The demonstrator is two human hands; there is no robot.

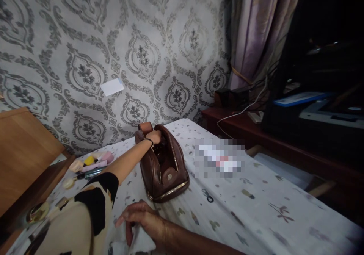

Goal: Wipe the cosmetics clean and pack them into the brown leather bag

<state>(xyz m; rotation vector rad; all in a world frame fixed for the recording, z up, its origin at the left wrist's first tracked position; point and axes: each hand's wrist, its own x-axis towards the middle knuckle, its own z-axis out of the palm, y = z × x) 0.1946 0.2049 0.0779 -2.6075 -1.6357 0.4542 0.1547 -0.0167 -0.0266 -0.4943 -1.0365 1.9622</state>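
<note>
On patterned sheet [256, 202], brown bag [166, 188] sat with mouth gaping, apparently giving left hand [154, 136] room inside; fingertips hidden, grip impossible to tell. Nearby, right hand [152, 221] curled round white cloth [144, 241], seemingly for secure hold.

Pixelation hides the item [220, 158] beside the bag [148, 174].

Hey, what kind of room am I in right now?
Probably a room in a home, perhaps a bedroom: there's ornate patterned wallpaper, a tied-back purple curtain, and a white printed cloth spread under a brown bag.
</note>
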